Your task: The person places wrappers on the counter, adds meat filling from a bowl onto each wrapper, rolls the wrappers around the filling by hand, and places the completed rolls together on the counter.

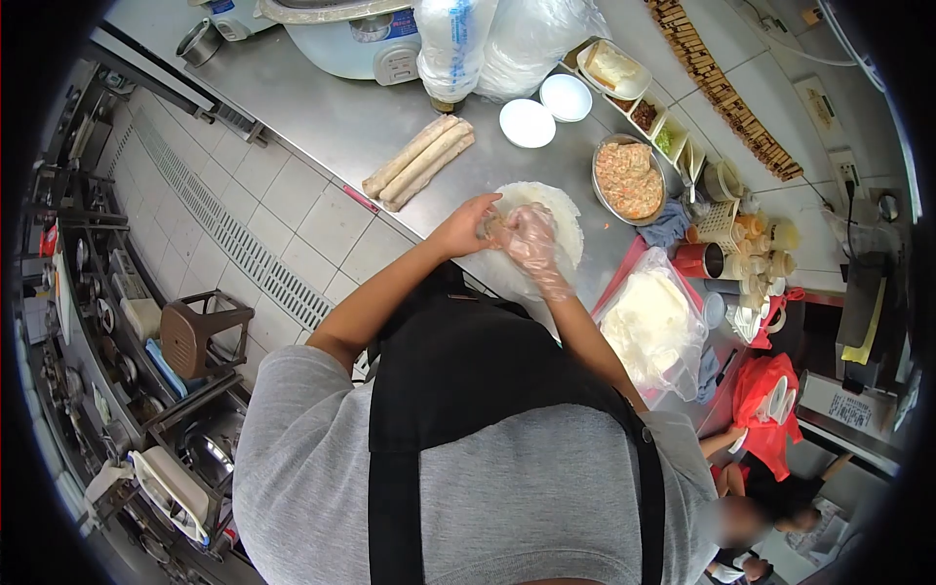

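Note:
A round white wrapper sheet [565,210] lies on the steel counter in front of me. Over its near left part my two hands meet. My left hand [468,227] is bare, its fingers curled around something small and greyish that I cannot make out. My right hand [531,239] wears a clear plastic glove, and its bent fingers press at the same small thing. Several long pale rolls [419,161] lie side by side to the left. A metal bowl of orange-pink filling [629,180] stands to the right of the sheet.
White bowls [527,124], a large white cooker [361,44] and plastic bags [453,44] stand at the back. A condiment tray [671,136] is beyond the filling. A bag of white sheets [651,317] lies right. A brown stool [200,336] stands left. Other people are at lower right.

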### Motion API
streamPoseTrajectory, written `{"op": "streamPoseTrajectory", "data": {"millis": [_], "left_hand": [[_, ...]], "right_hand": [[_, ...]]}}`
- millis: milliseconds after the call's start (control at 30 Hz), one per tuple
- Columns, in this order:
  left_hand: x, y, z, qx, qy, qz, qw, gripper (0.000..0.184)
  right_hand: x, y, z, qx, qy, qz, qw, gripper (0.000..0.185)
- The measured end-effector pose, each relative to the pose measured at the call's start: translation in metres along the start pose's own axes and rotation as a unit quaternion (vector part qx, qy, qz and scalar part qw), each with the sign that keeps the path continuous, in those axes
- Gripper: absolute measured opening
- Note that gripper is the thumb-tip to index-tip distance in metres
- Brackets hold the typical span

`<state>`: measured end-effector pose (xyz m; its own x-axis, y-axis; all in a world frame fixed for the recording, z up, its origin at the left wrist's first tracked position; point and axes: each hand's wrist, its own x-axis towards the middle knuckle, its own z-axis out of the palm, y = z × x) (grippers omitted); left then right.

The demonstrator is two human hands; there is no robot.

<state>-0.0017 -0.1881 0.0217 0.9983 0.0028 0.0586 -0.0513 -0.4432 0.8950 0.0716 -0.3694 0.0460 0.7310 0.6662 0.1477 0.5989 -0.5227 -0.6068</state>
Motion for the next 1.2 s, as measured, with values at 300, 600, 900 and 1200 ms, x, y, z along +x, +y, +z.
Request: {"op": "streamPoseTrajectory", "data": {"millis": [300, 600, 900, 1200], "left_hand": [[0.011, 0.016, -0.003, 0.053, -0.119, 0.004, 0.991, 0.093], [0.017, 0.009, -0.002, 0.144, -0.172, -0.008, 0.974, 0.093], [-0.003, 0.004, -0.012, -0.015, -0.048, -0.013, 0.999, 0.087], [-0.017, -0.007, -0.001, -0.064, 0.070, -0.084, 0.992, 0.078]], "right_hand": [[-0.026, 0.030, 0.023, 0.074, -0.043, -0.063, 0.994, 0.090], [-0.040, 0.038, 0.015, -0.037, -0.080, -0.015, 0.996, 0.089], [-0.026, 0.007, 0.014, 0.105, 0.030, 0.034, 0.993, 0.081], [-0.015, -0.004, 0.012, -0.022, 0.029, -0.025, 0.999, 0.092]]}}
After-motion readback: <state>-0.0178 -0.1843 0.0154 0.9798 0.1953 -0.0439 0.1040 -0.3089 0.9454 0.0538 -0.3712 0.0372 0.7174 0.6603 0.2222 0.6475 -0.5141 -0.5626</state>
